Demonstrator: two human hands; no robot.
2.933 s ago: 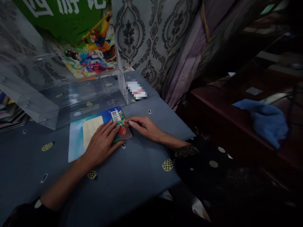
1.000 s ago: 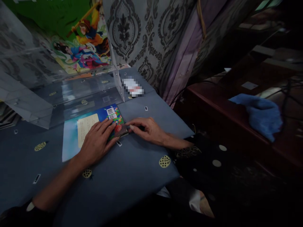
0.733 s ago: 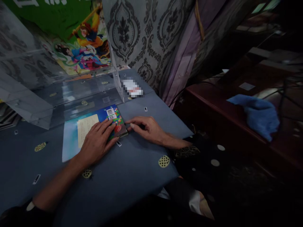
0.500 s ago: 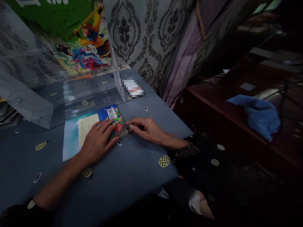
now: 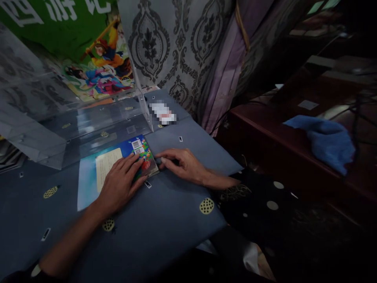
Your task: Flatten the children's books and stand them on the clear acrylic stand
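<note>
A thin book (image 5: 88,177) with a blue cover, a cream text panel and a barcode lies on the cloth-covered table. My left hand (image 5: 121,179) rests on its right half, palm down with fingers stretched out; part of the cover is hidden underneath. Just beside the book's right edge is my right hand (image 5: 184,165), its fingers bent and thumb and forefinger brought close together. Whether anything small sits between those fingertips I cannot make out.
A clear acrylic stand (image 5: 144,110) holds a green illustrated book (image 5: 70,35) behind the hands. Right of the stand lies a blurred-out pale item (image 5: 162,113). A blue cloth (image 5: 326,141) drapes on dark red furniture (image 5: 265,129) at right, beyond a purple curtain (image 5: 220,86).
The view has tipped slightly upward, showing more of the green book. Both hands keep nearly the same places; the right fingertips sit marginally farther from the book's edge.
</note>
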